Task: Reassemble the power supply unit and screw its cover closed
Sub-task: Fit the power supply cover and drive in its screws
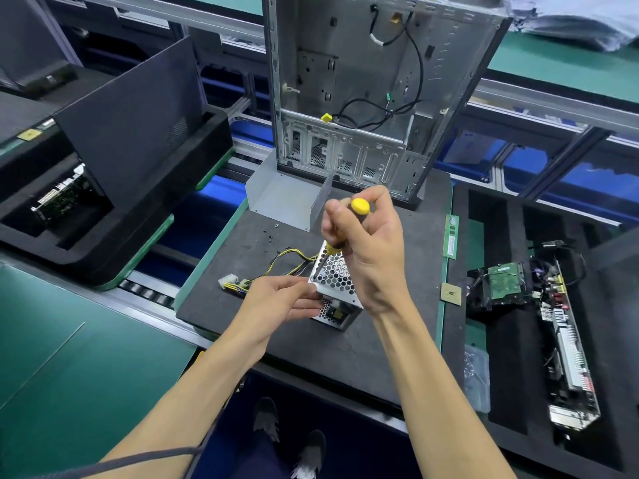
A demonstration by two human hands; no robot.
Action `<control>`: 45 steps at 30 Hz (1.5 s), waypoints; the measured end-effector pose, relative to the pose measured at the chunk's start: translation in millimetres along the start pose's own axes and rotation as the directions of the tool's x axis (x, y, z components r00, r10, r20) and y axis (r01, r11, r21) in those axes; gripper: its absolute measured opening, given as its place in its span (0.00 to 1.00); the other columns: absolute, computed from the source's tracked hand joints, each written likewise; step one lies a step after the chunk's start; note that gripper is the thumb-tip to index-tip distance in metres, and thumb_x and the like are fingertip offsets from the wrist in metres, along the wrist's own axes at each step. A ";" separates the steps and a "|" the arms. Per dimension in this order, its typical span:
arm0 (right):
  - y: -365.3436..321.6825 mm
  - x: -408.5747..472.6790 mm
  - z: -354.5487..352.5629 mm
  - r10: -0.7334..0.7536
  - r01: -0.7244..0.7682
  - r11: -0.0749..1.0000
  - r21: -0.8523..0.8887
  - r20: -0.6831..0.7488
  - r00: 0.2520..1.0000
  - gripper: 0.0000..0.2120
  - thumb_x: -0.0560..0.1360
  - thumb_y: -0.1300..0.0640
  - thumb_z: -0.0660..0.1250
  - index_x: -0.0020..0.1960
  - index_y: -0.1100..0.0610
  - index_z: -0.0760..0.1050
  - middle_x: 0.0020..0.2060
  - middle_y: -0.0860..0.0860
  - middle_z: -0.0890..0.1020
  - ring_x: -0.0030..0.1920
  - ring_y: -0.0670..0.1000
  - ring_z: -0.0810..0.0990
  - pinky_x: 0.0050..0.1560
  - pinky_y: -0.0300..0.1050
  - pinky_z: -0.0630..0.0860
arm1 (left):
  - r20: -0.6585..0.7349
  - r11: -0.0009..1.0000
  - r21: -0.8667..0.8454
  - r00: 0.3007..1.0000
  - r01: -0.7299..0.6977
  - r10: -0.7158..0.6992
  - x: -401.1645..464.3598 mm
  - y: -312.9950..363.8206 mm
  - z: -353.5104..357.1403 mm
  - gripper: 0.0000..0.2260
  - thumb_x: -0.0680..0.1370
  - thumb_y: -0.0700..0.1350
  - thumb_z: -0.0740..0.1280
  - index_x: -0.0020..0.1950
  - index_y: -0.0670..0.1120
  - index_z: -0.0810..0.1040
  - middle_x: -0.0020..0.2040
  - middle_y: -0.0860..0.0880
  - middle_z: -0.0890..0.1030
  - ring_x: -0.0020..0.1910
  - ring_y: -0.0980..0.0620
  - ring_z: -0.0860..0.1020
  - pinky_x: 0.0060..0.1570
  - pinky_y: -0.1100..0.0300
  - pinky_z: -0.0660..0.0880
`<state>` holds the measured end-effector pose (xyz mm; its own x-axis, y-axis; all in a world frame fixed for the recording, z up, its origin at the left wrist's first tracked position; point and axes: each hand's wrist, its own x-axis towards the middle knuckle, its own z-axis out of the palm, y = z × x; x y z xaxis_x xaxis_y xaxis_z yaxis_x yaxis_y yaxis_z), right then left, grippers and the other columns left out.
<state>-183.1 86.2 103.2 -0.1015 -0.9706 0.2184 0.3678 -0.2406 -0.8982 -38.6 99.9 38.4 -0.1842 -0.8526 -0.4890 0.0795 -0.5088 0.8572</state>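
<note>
Behind the work spot, an open metal computer case (363, 91) standing upright at the far edge of a dark foam mat (276, 326), black cables looping inside it. Just in front of the case, a bent grey sheet-metal cover (276, 198) lying on the mat, a few small loose screws (271, 233) scattered near its front edge. To the right, a green memory stick (451, 236) along the mat's border, a square processor chip (450, 294) below it, and circuit boards (567, 340) resting in a black foam tray. To the left, a dark panel (138, 140) leaning in another foam tray.

At mid-mat, the power supply unit (335, 288), a silver box with honeycomb mesh on top, yellow-and-black wires (273, 264) trailing left to white connectors (230, 281).

Left hand (276, 299) reaching in from below, fingers curled against the unit's near left corner, steadying it. Right hand (366, 250) raised above the box, wrapped around a yellow-and-black screwdriver (345, 229), shaft angled down-left, tip at the top face's left corner. Screw under the tip too small to make out.
</note>
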 end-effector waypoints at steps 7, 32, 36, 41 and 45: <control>0.8 -0.5 6.7 0.054 -0.052 0.998 -0.032 0.040 0.998 0.15 0.81 0.47 0.63 0.63 0.47 0.82 0.41 0.48 0.77 0.43 0.49 0.74 0.50 0.45 0.71 | 0.001 1.000 0.003 1.000 -0.003 0.003 -1.0 2.1 5.2 0.05 0.78 0.37 0.71 0.54 0.39 0.82 0.45 0.37 0.87 0.47 0.42 0.87 0.47 0.56 0.84; -3.6 11.2 13.5 0.028 -0.019 0.998 -0.059 0.149 0.989 0.17 0.83 0.46 0.56 0.40 0.49 0.76 0.32 0.47 0.77 0.33 0.51 0.72 0.37 0.46 0.68 | 0.002 1.000 0.003 1.000 0.002 -0.002 -5.7 8.3 7.1 0.02 0.78 0.36 0.70 0.48 0.42 0.82 0.45 0.37 0.87 0.47 0.41 0.87 0.46 0.57 0.84; -6.0 10.2 13.3 0.067 -0.061 0.998 -0.032 0.215 0.974 0.21 0.84 0.47 0.54 0.40 0.49 0.80 0.29 0.45 0.71 0.30 0.48 0.66 0.33 0.43 0.61 | 0.006 1.000 0.007 1.000 -0.002 0.002 -6.4 8.7 7.0 0.02 0.78 0.37 0.71 0.48 0.42 0.82 0.45 0.37 0.87 0.47 0.41 0.87 0.45 0.58 0.84; -10.2 6.0 13.3 0.059 -0.052 0.998 -0.036 0.239 0.969 0.08 0.80 0.52 0.62 0.46 0.56 0.72 0.38 0.50 0.82 0.34 0.52 0.78 0.38 0.44 0.74 | 0.023 1.000 0.015 1.000 -0.015 0.014 -5.1 7.4 4.8 0.05 0.78 0.36 0.69 0.46 0.42 0.84 0.45 0.38 0.87 0.48 0.42 0.87 0.47 0.57 0.84; -12.8 6.4 15.4 0.102 -0.077 0.991 -0.112 0.230 0.968 0.06 0.80 0.50 0.62 0.50 0.52 0.72 0.31 0.46 0.73 0.31 0.48 0.68 0.35 0.41 0.66 | 0.017 1.000 0.015 1.000 -0.008 0.008 -4.5 7.1 4.1 0.03 0.78 0.36 0.70 0.47 0.41 0.84 0.46 0.38 0.87 0.48 0.42 0.87 0.45 0.59 0.83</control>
<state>-174.2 82.9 122.0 0.1513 -0.9664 0.2077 0.2682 -0.1621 -0.9496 -41.2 100.7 47.3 -0.2000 -0.8543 -0.4798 0.0658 -0.5003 0.8634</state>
